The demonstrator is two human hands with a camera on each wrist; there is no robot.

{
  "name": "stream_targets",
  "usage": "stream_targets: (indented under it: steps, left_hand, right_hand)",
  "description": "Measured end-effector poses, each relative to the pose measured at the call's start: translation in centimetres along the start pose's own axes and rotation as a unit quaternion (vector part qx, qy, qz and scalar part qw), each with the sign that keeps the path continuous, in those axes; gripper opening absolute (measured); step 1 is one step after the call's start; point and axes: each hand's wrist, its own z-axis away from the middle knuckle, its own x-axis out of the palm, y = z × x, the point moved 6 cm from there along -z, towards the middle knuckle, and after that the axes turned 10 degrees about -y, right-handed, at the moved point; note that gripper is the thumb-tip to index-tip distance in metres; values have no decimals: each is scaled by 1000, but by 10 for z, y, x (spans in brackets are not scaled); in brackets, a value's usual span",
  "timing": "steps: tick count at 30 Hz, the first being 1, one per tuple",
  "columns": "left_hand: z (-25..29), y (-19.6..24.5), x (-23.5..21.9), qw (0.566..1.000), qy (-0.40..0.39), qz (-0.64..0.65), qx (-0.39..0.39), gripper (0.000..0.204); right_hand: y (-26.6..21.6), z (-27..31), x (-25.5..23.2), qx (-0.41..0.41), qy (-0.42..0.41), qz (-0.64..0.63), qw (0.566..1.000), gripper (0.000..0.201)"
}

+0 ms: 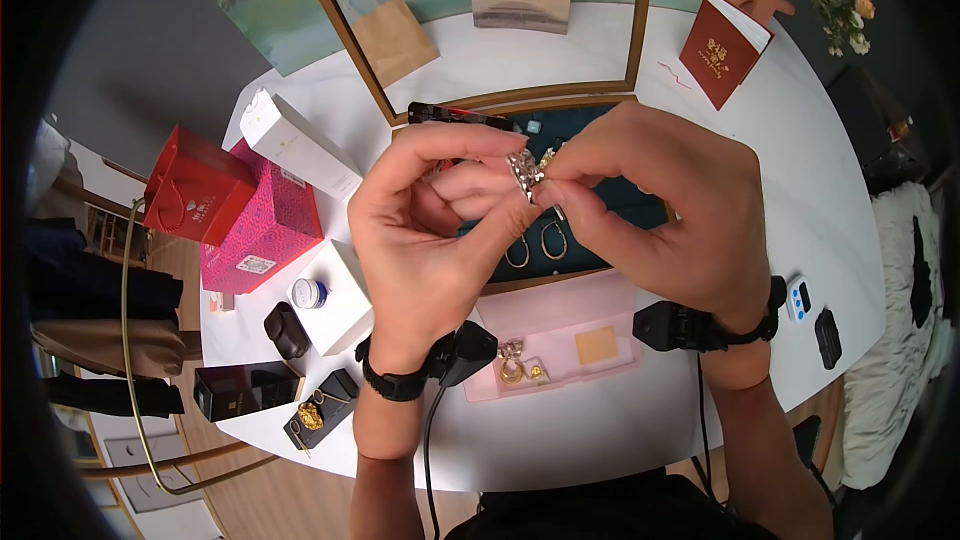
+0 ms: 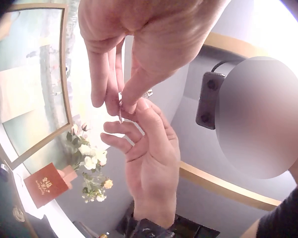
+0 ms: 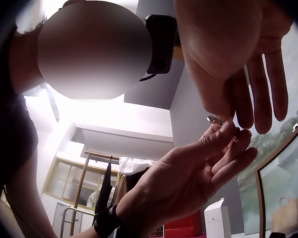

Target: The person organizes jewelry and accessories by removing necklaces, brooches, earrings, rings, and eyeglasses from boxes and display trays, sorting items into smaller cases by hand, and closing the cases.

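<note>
Above the table, my left hand [image 1: 415, 250] pinches a small, sparkling silver piece of jewellery [image 1: 522, 170] between thumb and fingertips. The thumb and forefinger of my right hand [image 1: 690, 210] pinch its other side, so both hands meet at it. Fingers hide much of the piece; a bit of it [image 3: 214, 119] shows between the hands in the right wrist view. Under the hands lies a dark green lined, wood-framed box [image 1: 625, 215], with silver hoops [image 1: 553, 240] in it. Closer to me, an open pink case [image 1: 560, 383] contains gold-coloured jewellery [image 1: 512, 368] and a beige square [image 1: 597, 345].
A wood-framed mirror [image 1: 640, 20] stands behind the hands. To the left are a red bag [image 1: 200, 190], a pink patterned box [image 1: 265, 230], white boxes [image 1: 300, 140] and a dark jewellery stand [image 1: 335, 405]. A red booklet [image 1: 720, 55] stands back right.
</note>
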Motion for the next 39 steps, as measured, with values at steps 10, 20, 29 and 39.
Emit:
stream_targets:
  steps: [10, 20, 29, 39]
  left_hand:
    - [-2, -2, 0, 1000, -11, -11, -23, 34]
    - [-3, -1, 2, 1000, -23, 1, -17, 29]
    - [-3, -2, 2, 1000, -17, -1, -26, 29]
    - [-1, -4, 1, 997, -46, -40, -46, 39]
  right_hand:
    - [2, 0, 0, -13, -16, 6, 1000, 13]
    - [7, 0, 2, 17, -18, -21, 999, 12]
    - [8, -1, 2, 51, -34, -54, 997, 9]
    - [11, 0, 4, 28, -33, -44, 998, 10]
